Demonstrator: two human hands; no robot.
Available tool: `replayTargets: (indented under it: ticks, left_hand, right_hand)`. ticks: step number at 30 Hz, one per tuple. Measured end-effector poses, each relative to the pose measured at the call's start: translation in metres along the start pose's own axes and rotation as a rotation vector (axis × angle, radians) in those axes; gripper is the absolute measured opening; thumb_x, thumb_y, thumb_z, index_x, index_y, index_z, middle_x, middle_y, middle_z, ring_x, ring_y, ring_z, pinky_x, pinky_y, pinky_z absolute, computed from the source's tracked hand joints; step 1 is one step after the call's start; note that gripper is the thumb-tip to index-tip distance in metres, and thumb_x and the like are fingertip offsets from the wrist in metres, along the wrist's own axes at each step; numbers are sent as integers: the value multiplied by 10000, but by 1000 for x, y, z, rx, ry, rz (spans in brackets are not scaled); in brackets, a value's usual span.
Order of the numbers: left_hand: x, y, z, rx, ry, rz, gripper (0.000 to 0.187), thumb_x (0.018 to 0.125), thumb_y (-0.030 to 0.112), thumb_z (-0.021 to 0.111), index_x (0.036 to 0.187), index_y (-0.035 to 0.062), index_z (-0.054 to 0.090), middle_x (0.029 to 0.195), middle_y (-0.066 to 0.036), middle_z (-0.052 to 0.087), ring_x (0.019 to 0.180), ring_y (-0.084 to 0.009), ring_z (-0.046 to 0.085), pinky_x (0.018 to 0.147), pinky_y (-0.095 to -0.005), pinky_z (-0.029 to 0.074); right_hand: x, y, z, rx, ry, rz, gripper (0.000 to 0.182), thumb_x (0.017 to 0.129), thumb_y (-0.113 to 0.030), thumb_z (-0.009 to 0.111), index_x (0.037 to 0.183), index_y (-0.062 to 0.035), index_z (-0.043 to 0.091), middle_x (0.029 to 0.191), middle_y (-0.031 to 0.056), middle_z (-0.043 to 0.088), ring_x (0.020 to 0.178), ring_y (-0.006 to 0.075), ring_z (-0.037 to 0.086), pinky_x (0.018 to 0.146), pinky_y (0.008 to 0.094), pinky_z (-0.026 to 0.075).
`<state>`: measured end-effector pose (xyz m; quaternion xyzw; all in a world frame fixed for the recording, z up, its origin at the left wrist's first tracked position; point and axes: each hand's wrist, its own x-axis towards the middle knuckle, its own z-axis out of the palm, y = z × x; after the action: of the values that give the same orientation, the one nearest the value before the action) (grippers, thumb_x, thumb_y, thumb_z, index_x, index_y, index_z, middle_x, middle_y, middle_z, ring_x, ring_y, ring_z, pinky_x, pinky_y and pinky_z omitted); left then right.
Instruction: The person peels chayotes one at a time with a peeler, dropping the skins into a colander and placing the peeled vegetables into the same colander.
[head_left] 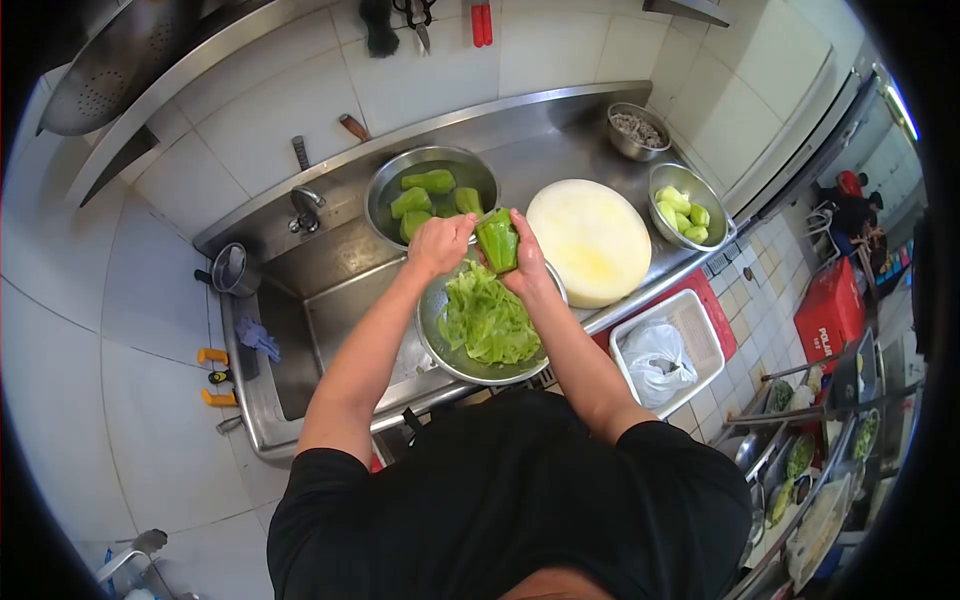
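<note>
We record the left hand (440, 245) closed around a small peeler or knife; only a thin bit of the tool (484, 216) shows past the fingers, so we cannot tell which it is. The right hand (527, 262) grips a green stem vegetable (498, 241), held upright between the two hands. The tool's tip touches the top of the vegetable.

Both hands sit above a steel bowl (436, 330) that rests on the edge of the sink (330, 300). The bowl holds a heap of pale green peelings (487, 322).

Behind the hands, a second steel bowl (385, 185) on the surface (560, 150) holds several unpeeled green pieces (430, 182) in water. Just right of the hands lies a round white cutting board (590, 240). Right of the board, a third bowl (712, 195) contains lighter, peeled pieces (680, 212). A smaller bowl (637, 130) with greyish contents stands at the back of the surface.

Below the surface's edge we note a white crate (700, 325) with a plastic bag (655, 360) inside. The tap (305, 205) stands at the rear of the sink, and a blue cloth (258, 338) lies at the sink's left side.
</note>
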<state>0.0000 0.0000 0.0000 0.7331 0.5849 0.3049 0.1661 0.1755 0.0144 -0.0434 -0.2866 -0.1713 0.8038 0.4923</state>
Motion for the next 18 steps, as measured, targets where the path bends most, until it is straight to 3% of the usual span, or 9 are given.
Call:
replayTargets:
  ticks: [2,5,8,11,15,18]
  left_hand:
    - [5,-6,8,68,-44,29,526,1030,437,405,887,35,713,793,-278,641,782,-463,639,722,-539,482]
    - [-1,-13,16,82,50,5,517,1030,413,384,874,57,725,800,-267,667,791,-482,643,735,-560,504]
    - [-10,-19,35,-113,125,-51,516,1033,398,380,882,42,721,811,-271,664,807,-488,638,740,-557,501]
    - [-7,-15,25,-226,71,-59,509,1032,393,384,903,36,723,812,-273,662,816,-495,634,741,-547,505]
    - [-10,-1,-7,-18,-17,-9,500,1025,408,395,916,54,732,807,-256,668,799,-481,640,744,-546,509]
    - [-13,-15,3,21,-15,-10,502,1024,421,385,921,77,735,798,-256,668,777,-478,641,742,-553,510]
  right_hand:
    - [2,-3,-5,-43,-30,-5,405,948,-511,570,1080,-134,632,933,82,697,782,277,676,673,418,521]
    - [2,-2,3,-64,-8,-8,384,947,-506,568,1065,-146,636,920,80,693,770,276,672,665,409,513]
    - [0,-1,5,-86,10,13,375,945,-509,562,1058,-160,640,915,80,692,768,276,671,661,402,508]
    - [0,-5,10,-32,-15,54,375,945,-513,551,1057,-168,642,909,81,694,758,276,668,655,395,504]
    - [-2,-7,12,-41,-58,75,346,950,-472,575,1045,-143,627,869,83,693,707,274,669,598,396,515]
    - [-1,-3,14,-40,-45,74,345,949,-470,576,1054,-145,626,874,81,692,710,273,672,591,398,516]
